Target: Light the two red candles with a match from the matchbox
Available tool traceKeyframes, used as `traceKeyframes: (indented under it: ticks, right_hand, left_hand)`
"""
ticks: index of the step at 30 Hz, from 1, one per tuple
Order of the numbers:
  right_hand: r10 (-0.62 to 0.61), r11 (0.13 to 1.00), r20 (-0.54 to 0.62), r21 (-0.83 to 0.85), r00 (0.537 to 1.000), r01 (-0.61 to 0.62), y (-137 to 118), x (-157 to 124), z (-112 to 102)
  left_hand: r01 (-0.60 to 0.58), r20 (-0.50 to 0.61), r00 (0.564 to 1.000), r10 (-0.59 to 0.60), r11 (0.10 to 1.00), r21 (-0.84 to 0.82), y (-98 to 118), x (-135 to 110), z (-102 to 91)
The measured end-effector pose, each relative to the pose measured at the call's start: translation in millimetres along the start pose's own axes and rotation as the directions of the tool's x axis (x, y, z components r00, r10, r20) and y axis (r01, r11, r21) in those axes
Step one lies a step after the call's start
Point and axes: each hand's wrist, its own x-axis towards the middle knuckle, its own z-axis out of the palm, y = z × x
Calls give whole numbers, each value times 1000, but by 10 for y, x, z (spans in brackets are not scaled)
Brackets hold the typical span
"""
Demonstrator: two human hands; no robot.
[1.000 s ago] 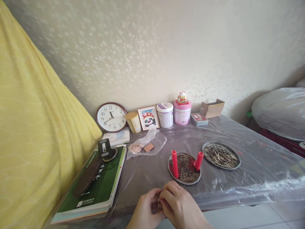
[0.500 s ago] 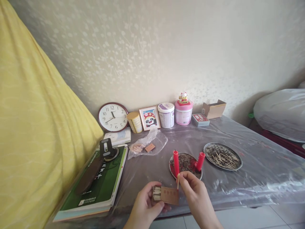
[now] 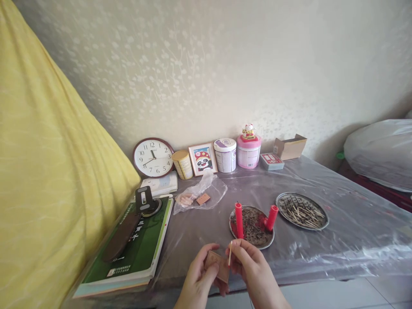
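Left hand (image 3: 201, 279) holds matchbox (image 3: 217, 265). Right hand (image 3: 254, 270) pinches match (image 3: 229, 253) upright, just right of matchbox, touching it.

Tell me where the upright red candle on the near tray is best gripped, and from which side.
Grip the upright red candle by its mid-shaft, pinching from the near left side. It stands vertical on the tray, wick up. The leaning candle crowds its right, and the right hand holding a match sits just below.
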Motion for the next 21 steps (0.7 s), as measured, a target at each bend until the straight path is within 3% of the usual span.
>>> traceKeyframes:
  ticks: [6,12,16,21]
  right_hand:
    - [-42,999,-47,-22,998,41,-105,16,-46]
    - [-33,999,-59,5,998,34,-102,19,-78]
    - [13,1000,-32,0,999,-13,-58,24,-88]
    - [-10,995,1,-95,1000,10,-57,17,-84]
  left_hand:
    - [-105,-122,985,122,985,137,128,14,-74]
    - [-153,-153,970,189,964,217,169,30,-119]
    - [-127,-246,959,143,989,77,132,68,-180]
    - [-90,-279,960,12,960,-266,155,60,-165]
